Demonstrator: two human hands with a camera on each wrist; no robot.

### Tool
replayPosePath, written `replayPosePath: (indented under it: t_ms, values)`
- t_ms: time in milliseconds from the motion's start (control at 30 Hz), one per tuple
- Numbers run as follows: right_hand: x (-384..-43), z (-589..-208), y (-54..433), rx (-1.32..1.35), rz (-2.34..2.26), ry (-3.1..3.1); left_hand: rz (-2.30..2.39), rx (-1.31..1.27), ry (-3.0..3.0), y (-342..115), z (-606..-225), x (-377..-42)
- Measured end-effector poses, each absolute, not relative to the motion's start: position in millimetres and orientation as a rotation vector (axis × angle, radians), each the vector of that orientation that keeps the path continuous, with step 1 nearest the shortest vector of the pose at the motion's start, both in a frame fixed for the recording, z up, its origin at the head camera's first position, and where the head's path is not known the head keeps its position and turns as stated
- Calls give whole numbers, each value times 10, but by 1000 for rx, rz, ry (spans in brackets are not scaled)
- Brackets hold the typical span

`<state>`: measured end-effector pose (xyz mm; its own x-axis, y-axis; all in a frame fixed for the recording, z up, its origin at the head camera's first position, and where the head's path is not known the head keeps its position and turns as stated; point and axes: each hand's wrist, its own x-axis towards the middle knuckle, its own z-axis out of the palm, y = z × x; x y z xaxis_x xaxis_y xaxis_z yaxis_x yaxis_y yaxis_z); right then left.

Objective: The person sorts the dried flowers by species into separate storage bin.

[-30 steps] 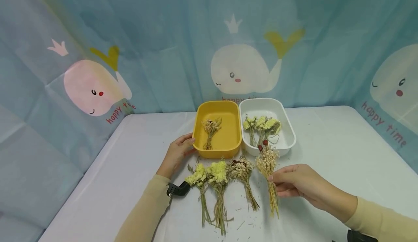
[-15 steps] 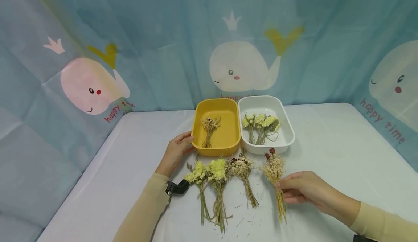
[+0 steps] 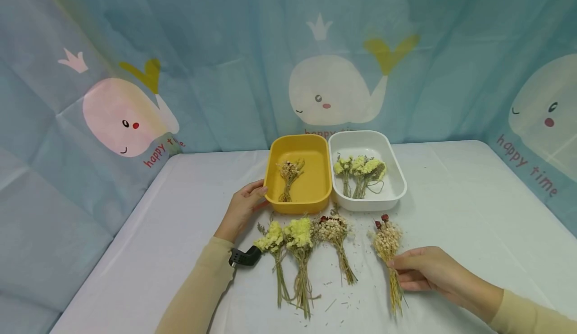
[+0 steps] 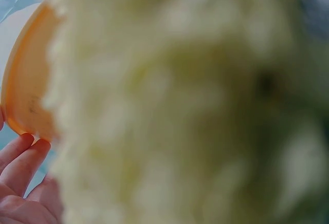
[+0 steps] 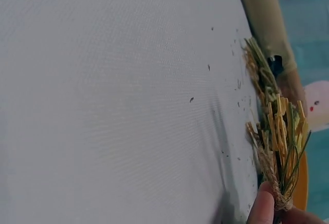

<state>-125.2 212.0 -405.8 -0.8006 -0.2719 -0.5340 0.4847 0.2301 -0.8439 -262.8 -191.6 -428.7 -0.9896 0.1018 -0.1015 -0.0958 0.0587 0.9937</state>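
In the head view my right hand (image 3: 433, 274) pinches the tied stems of a dried flower bunch (image 3: 386, 241) with cream blooms and two dark red heads. Its twine and cut stems (image 5: 285, 136) show close up in the right wrist view. My left hand (image 3: 241, 209) holds the near left corner of a yellow tray (image 3: 315, 174), thumb at the rim. One small cream dried bunch (image 3: 288, 176) lies inside that tray. A blurred yellow flower head (image 4: 180, 100) hides most of the left wrist view, leaving some fingers (image 4: 25, 167) visible against the tray.
Beside the yellow tray, a white tray (image 3: 396, 174) contains several yellow dried bunches (image 3: 358, 171). Two yellow bunches (image 3: 299, 259) and a cream one (image 3: 340, 244) lie in front of the trays. Stem bits (image 3: 331, 304) litter the white tablecloth (image 3: 189, 189). A whale-print curtain hangs behind.
My right hand has moved right and toward me with the cream dried flower bunch, away from the white tray. My left hand stays on the yellow tray.
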Motion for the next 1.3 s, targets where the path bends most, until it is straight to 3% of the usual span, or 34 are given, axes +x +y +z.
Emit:
replayPosePath:
  t_ms: [600,1300]
  values:
    - [-1272,-3684,2011,35,-1644,1937,2079,23,2175,-1908,-4250,-2617]
    - [-1763,-3269,1413,-85,-1692,2030,2091,12,2171,-1902,-4262,-2585]
